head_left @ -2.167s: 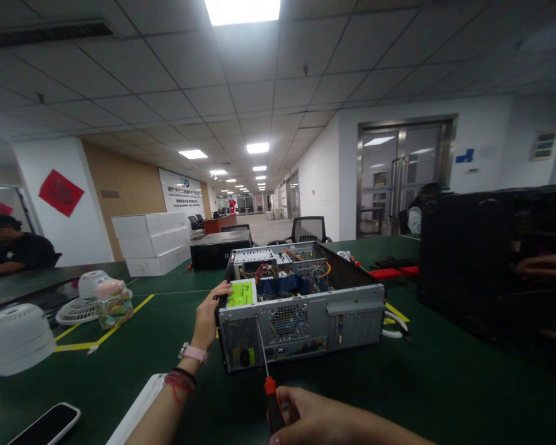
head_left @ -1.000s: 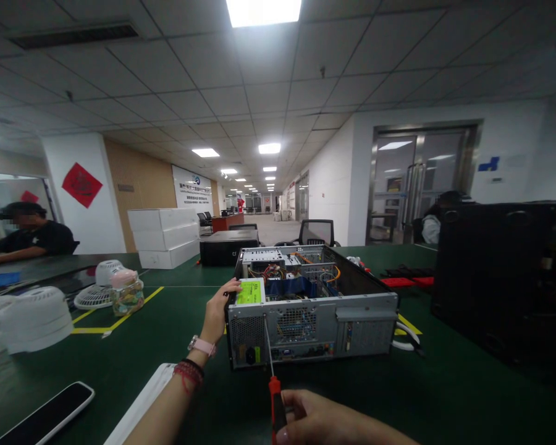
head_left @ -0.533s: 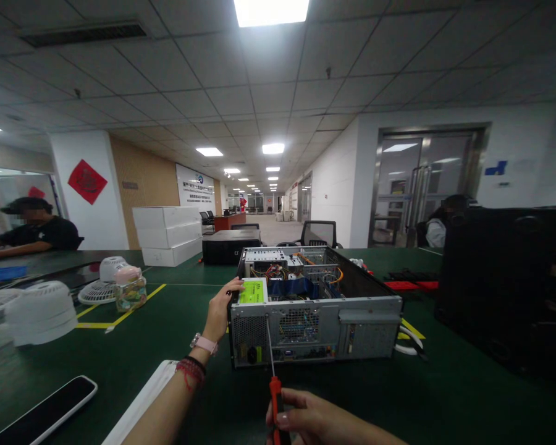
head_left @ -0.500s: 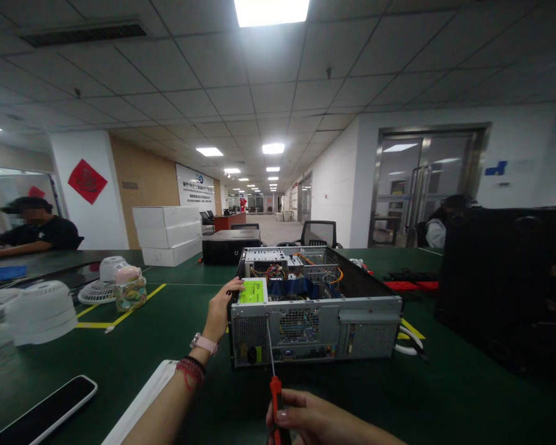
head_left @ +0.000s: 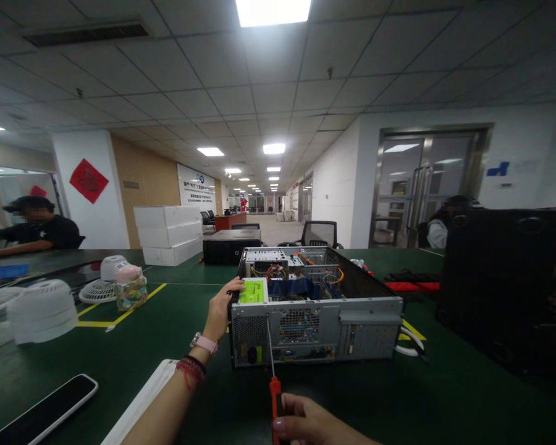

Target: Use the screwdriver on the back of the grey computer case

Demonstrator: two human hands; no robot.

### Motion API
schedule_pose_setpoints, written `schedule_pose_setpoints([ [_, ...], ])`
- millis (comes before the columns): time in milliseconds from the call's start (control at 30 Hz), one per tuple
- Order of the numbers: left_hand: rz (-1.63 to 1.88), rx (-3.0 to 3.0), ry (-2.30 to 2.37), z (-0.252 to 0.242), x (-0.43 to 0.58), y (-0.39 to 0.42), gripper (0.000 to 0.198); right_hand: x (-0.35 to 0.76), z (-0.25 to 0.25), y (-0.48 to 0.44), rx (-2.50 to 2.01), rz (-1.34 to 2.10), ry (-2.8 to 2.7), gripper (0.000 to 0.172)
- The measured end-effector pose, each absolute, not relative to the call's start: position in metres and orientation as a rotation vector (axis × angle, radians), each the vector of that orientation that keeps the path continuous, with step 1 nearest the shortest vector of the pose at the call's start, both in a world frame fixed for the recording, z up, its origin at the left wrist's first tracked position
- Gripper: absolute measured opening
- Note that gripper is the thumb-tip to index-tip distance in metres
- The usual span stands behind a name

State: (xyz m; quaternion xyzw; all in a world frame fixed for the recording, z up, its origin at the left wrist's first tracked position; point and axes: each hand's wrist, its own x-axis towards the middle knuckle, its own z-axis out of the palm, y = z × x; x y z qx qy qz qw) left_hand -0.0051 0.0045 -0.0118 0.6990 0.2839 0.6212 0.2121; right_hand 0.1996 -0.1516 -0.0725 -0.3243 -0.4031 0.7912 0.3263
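Glows with a ceiling panel [head_left: 274, 11] above the right grip [head_left: 301, 421]; beyond it, shows mesh chair [head_left: 319, 232], white wall [head_left: 334, 185], glass doors [head_left: 397, 182].

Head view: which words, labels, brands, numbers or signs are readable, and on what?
None clear enough to quote.
Yellow-green label in the open computer case: print blurred.
Wall sign: several lines, too small.
Red diamond on the pillar: blurred.
Wall plaque: any text too small.
Black box behind: front mark unreadable.
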Motion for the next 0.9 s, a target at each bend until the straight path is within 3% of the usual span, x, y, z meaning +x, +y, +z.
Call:
schedule_pose_setpoints([
  [433, 1.725, 1.928, 0.779, -0.011, -0.004, 0.003, 0.038, 0.189, -0.064, -0.159, -0.786, 1.964, -1.052, 0.046],
  [900, 1.695, 1.931, 0.81, -0.007, -0.004, 0.0, 0.036, 0.184, -0.07, -0.159, -0.787, 1.967, -1.145, 0.063],
])
